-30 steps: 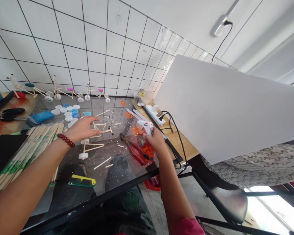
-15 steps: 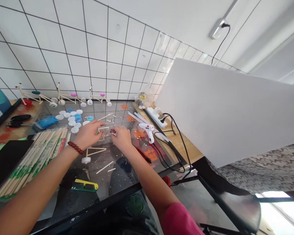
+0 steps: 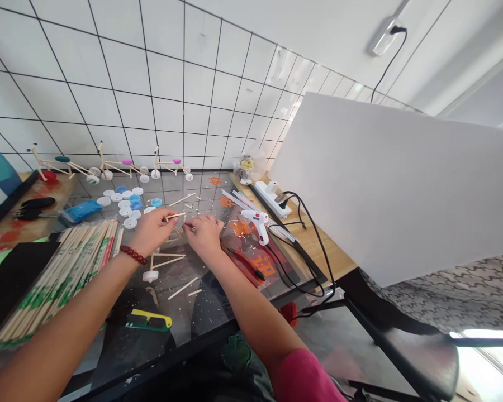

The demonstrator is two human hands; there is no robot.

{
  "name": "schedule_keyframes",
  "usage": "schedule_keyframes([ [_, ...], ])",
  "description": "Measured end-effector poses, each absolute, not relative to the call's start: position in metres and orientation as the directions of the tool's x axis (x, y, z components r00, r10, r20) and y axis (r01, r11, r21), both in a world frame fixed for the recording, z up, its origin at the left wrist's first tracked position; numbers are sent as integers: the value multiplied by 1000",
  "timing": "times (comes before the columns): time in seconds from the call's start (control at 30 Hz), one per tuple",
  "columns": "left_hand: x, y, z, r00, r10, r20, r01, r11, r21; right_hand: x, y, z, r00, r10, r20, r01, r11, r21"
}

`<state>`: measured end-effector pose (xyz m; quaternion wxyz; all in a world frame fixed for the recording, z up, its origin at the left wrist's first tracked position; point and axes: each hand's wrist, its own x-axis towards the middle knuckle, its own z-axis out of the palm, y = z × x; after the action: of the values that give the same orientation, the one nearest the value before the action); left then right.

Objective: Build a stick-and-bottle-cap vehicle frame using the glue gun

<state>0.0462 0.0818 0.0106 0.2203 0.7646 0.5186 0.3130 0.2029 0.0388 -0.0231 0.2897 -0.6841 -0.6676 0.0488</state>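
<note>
My left hand, with a red bead bracelet on the wrist, pinches a thin wooden stick. My right hand is close beside it, its fingertips pinching a short stick piece. Beneath both hands a small stick frame lies partly hidden. A stick frame with a white bottle-cap wheel lies just below. The hot glue gun rests right of my right hand, on red-handled pliers and orange scraps.
Three stick model bicycles stand along the tiled wall, behind loose bottle caps. A chopstick bundle lies left, a yellow-green cutter near the glass table's front edge. A power strip and cables sit right, under a white board.
The glue gun has left my right hand and lies on the table. Both hands have come together over the stick frame, and my left hand now pinches a thin stick.
</note>
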Motion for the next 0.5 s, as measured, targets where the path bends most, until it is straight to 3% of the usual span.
schedule_keyframes([
  [0.13,48,82,10,259,938,232,623,-346,702,203,37,-19,109,930,351,874,79,-479],
  [0.3,52,75,12,260,895,362,429,-443,787,210,34,-12,145,889,435,859,105,-500],
  [0.5,55,70,17,201,884,423,425,-467,775,217,31,-6,149,860,489,861,130,-492],
])
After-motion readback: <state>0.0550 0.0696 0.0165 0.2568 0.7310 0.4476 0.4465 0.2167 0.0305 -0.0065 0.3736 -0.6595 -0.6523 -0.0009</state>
